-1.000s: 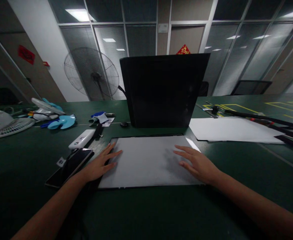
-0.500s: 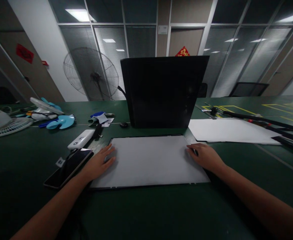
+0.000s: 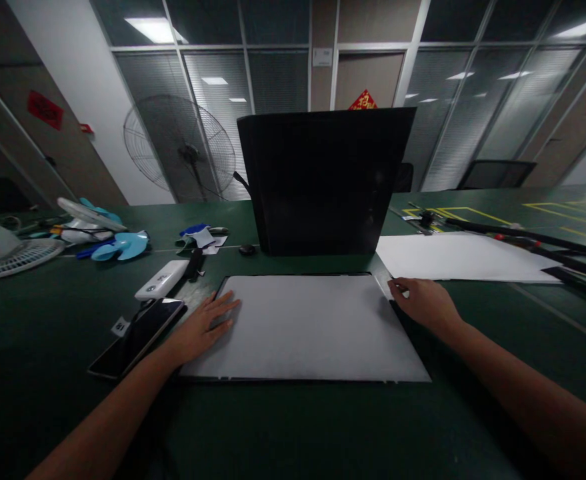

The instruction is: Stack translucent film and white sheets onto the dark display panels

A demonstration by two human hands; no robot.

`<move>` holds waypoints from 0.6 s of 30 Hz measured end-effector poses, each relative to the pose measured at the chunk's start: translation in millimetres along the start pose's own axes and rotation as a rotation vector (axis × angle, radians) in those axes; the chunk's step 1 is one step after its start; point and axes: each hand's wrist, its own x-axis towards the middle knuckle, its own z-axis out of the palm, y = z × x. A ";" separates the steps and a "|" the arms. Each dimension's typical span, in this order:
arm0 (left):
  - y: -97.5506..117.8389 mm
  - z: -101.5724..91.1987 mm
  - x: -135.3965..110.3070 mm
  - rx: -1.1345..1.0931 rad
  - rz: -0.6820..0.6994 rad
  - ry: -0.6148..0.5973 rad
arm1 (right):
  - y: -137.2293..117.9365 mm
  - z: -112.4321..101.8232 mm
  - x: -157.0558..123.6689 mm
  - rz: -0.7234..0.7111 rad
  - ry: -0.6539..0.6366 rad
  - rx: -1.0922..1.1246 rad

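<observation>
A white rectangular sheet (image 3: 313, 327) lies flat on the green table in front of me. Dark edging shows along its far and near sides, and small tabs line the near side. My left hand (image 3: 203, 328) rests on its left border, fingers spread and palm down. At the far right corner, my right hand (image 3: 427, 303) is closed, its thumb and index finger pinched together just beside the sheet's edge. What the pinch holds, if anything, is too small to make out.
A black upright panel (image 3: 327, 183) stands behind the sheet. Left of it are a phone (image 3: 137, 337), a white power bank (image 3: 161, 280) and fan parts (image 3: 123, 246). Another white sheet (image 3: 463, 259) and black strips (image 3: 577, 267) lie right. Someone's fingers show at the left edge.
My right hand has moved right, off the sheet's surface, and its fingers have closed into a pinch. My left hand has slid slightly inward. The sheet's near edge sits a little closer to me.
</observation>
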 end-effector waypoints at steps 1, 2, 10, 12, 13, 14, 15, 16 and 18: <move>0.2 0.2 0.4 0.007 0.000 -0.001 | 10.0 5.8 4.5 -0.037 0.032 0.009; 0.4 0.1 0.6 0.015 0.000 -0.001 | 20.7 12.8 8.7 -0.077 0.063 0.016; 8.2 -10.6 -3.2 0.087 0.007 0.033 | 76.4 56.0 23.4 -0.105 -0.029 0.025; 10.8 -12.3 -4.5 0.091 0.007 0.042 | 76.5 54.5 24.8 -0.115 -0.012 0.012; 12.0 -12.8 -5.0 0.095 0.004 0.039 | 75.5 52.7 25.6 -0.118 -0.006 0.004; 13.0 -13.1 -5.2 0.101 -0.001 0.033 | 74.3 50.5 26.4 -0.117 -0.007 -0.003; 13.9 -13.3 -5.4 0.108 -0.007 0.024 | 73.1 48.3 27.1 -0.112 -0.012 -0.008; 14.4 -13.5 -5.5 0.114 -0.013 0.016 | 72.0 46.1 27.8 -0.107 -0.017 -0.013; 14.6 -13.9 -5.6 0.127 -0.027 -0.001 | 70.2 42.3 28.7 -0.097 -0.016 -0.022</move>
